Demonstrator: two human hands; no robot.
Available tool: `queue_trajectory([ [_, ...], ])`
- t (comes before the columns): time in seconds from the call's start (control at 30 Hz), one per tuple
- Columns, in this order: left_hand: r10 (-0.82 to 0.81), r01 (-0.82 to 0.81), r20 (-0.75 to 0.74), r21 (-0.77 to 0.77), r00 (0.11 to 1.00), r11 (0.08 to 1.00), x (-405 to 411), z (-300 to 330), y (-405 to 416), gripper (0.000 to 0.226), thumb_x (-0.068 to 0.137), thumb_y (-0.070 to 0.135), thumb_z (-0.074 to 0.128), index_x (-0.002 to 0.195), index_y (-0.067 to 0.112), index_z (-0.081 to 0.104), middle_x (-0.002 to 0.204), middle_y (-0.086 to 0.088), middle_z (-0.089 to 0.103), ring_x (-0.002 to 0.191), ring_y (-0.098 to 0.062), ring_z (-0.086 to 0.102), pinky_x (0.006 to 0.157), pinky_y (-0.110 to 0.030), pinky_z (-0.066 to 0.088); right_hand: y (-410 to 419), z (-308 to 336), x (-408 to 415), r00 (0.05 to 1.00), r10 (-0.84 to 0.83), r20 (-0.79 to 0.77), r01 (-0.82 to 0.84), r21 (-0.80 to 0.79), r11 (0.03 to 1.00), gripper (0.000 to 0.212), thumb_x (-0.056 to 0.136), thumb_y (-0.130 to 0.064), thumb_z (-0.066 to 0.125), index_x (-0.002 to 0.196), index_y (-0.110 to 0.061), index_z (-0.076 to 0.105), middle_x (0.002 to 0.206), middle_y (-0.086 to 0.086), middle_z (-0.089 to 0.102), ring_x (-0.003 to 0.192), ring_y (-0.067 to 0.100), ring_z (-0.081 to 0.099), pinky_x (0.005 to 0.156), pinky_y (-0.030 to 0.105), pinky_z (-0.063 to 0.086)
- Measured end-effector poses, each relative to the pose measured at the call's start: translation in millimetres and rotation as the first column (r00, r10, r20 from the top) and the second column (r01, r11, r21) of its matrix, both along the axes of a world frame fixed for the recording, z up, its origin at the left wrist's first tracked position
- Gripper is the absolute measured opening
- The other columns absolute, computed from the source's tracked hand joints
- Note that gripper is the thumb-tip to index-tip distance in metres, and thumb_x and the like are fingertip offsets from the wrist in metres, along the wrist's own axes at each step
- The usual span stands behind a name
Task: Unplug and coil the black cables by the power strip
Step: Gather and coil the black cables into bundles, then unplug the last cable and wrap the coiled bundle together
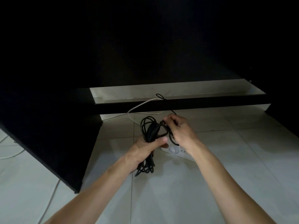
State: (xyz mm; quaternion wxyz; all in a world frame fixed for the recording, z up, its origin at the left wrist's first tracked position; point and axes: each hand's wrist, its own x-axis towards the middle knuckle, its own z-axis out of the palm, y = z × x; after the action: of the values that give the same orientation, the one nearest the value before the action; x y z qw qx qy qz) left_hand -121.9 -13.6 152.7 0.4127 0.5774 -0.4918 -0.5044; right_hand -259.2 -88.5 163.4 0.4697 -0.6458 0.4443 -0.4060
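Above the white power strip [179, 151], left hand [148, 147] is gripping the black cable coil [149, 130]; right hand [177, 129] is pinching a loose strand.

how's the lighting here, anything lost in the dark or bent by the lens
Head view: very dim; the upper half and the black panel on the left are near featureless black. The lit floor tiles show both hands clearly, left hand in a grip on the black cable bundle, right hand pinching a strand. The power strip is partly hidden. Wide-angle stretch splays the forearms; no glare.
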Motion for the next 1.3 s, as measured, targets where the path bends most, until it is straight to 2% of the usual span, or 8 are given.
queue_trajectory([
  [0.17,0.087,-0.095,0.080,0.104,0.993,0.990,-4,-9,-1,0.044,0.087,0.050,0.063,0.058,0.017,0.063,0.058,-0.002,0.060,0.054,-0.017,0.051,0.060,-0.027,0.043,-1,-6,2,0.983,-0.164,0.080,0.162,0.031,0.986,0.027,0.102,-0.021,0.053,0.078,-0.014,0.063,0.064,-0.008,0.062,0.049,-0.008,0.054,0.050,0.010,0.042],
  [0.4,-0.045,0.128,-0.237,0.347,0.970,0.929,5,-11,-3,0.036,0.088,0.035,0.067,0.059,0.015,0.063,0.053,0.002,0.054,0.052,-0.014,0.052,0.057,-0.026,0.049,-9,-10,-4,0.950,-0.311,0.032,0.308,0.069,0.949,0.029,0.099,-0.028,0.059,0.078,-0.011,0.070,0.059,-0.007,0.059,0.057,0.009,0.053,0.058,0.026,0.041],
  [0.63,0.330,-0.140,-0.482,0.389,0.812,0.911,2,-28,-14,0.033,0.081,0.044,0.068,0.069,0.015,0.061,0.058,0.002,0.055,0.051,-0.011,0.053,0.058,-0.026,0.047,7,8,-1,0.978,-0.159,0.135,0.138,0.156,0.978,0.015,0.099,-0.013,0.057,0.107,-0.004,0.066,0.090,0.021,0.074,0.037,-0.006,0.050,0.044,0.008,0.039],
  [0.8,0.498,-0.358,-0.422,0.370,0.757,0.857,1,-27,-23,0.027,0.090,0.039,0.064,0.091,0.013,0.066,0.054,0.003,0.064,0.044,-0.012,0.060,0.054,-0.026,0.049,13,9,1,0.997,-0.069,0.035,0.064,0.112,0.992,0.016,0.097,-0.010,0.059,0.107,0.002,0.062,0.086,0.020,0.074,0.044,-0.010,0.052,0.057,0.012,0.035],
  [0.9,0.578,-0.488,-0.376,0.313,0.724,0.815,17,-30,-28,0.024,0.085,0.039,0.069,0.080,0.017,0.063,0.051,0.006,0.058,0.049,-0.012,0.054,0.058,-0.026,0.045,11,10,-7,0.999,-0.036,-0.011,0.037,0.093,0.995,0.012,0.095,-0.003,0.060,0.104,0.005,0.061,0.083,0.017,0.072,0.043,-0.008,0.053,0.051,0.004,0.038],
  [1.07,0.663,-0.611,-0.382,0.265,0.644,0.746,40,-28,-34,0.021,0.087,0.033,0.070,0.074,0.018,0.062,0.049,0.009,0.054,0.050,-0.010,0.048,0.057,-0.025,0.040,4,4,-15,0.992,-0.007,-0.123,0.011,0.031,0.999,0.010,0.091,-0.005,0.064,0.091,-0.014,0.069,0.075,-0.006,0.077,0.075,0.000,0.070,0.068,0.007,0.046],
  [1.2,0.659,-0.571,-0.431,0.331,0.617,0.751,44,-21,-39,0.024,0.091,0.036,0.064,0.075,0.018,0.062,0.046,0.010,0.052,0.039,-0.004,0.047,0.053,-0.023,0.040,4,-6,-17,0.926,-0.012,-0.378,-0.007,-0.051,0.999,0.013,0.090,-0.020,0.065,0.086,-0.031,0.071,0.085,-0.018,0.075,0.065,-0.010,0.063,0.053,0.005,0.038],
  [1.3,0.562,-0.416,-0.515,0.380,0.647,0.826,37,-19,-38,0.029,0.092,0.039,0.059,0.072,0.019,0.058,0.042,0.010,0.044,0.037,-0.004,0.041,0.053,-0.022,0.034,7,-16,-10,0.888,0.031,-0.458,-0.021,0.028,0.999,0.020,0.091,-0.020,0.061,0.081,-0.035,0.069,0.082,-0.016,0.075,0.076,0.003,0.068,0.061,0.019,0.048],
])
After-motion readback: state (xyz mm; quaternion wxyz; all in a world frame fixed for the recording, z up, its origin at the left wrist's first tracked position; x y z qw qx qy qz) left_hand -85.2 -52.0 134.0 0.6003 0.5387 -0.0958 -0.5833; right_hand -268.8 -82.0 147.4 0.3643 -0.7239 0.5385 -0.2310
